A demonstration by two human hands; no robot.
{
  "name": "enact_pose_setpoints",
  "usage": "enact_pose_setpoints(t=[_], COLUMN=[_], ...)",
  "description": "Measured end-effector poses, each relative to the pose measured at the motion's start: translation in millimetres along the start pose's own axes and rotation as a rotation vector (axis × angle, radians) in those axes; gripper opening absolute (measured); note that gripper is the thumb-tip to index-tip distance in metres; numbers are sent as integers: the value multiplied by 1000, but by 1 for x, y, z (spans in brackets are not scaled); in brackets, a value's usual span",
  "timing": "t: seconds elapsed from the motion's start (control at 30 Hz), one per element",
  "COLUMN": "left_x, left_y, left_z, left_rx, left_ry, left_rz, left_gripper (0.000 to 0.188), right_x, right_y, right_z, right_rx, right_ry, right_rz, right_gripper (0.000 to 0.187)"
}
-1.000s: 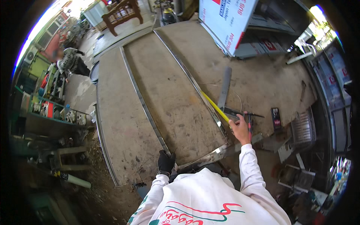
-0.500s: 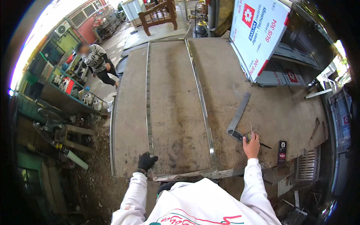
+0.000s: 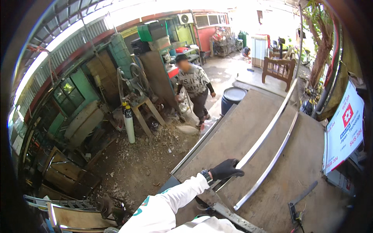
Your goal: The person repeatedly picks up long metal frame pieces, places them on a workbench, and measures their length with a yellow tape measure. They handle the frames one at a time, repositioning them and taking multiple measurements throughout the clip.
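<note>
**Gloved hand on the steel strip, big bench**

I'm leaning over the bench and my left hand (image 3: 226, 169), in a black glove, is resting on the near end of a long shiny metal strip (image 3: 264, 136). My fingers (image 3: 237, 173) are lying pretty much together, curled down over the strip's edge, thumb tucked under somewhere, so I can't tell how tight the grip really is. My right hand isn't showing up in the shot at all, just my white sleeve (image 3: 175, 196) coming in from the bottom.

The strip is lying flat on the worn brown tabletop (image 3: 311, 155), running away from me toward the far end. A second strip (image 3: 268, 167) is sitting just beside it on the right, roughly parallel. Further right, near the bench edge, a dark flat bar (image 3: 303, 194) is lying at an angle.

Past the table's far left corner a blue drum (image 3: 233, 98) is standing, and a person in a patterned shirt (image 3: 194, 89) is walking on the rubble-covered floor next to it. Way at the back a wooden bench (image 3: 278, 68) is sitting in the sun
</note>
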State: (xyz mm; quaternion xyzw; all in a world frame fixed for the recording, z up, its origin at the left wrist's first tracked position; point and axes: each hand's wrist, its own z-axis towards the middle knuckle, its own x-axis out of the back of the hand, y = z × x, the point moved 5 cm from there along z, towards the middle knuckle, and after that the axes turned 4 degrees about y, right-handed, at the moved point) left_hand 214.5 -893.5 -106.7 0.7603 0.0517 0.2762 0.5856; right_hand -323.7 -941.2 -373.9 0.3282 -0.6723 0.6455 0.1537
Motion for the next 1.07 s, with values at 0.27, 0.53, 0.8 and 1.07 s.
enact_pose_setpoints(t=[0.27, 0.53, 0.8, 1.07], left_x=[-7, -66, -87, -134], left_y=[29, 20, -16, 32], left_z=[-25, -30, -20, -43], left_rx=[-282, -203, -212, -349], left_ry=[-118, -299, -59, -35], left_rz=[-2, -418, -43, 152], left_gripper=[59, 37, 41, 36], right_x=[-16, -59, -26, 22], right_y=[14, -30, -58, -302], right_z=[-67, -46, 31, 178], right_rx=[-192, -118, 138, -85], right_ry=[-213, -457, -716, -460], right_rz=[0, -175, -256, 1096], right_gripper=[38, 43, 48, 44])
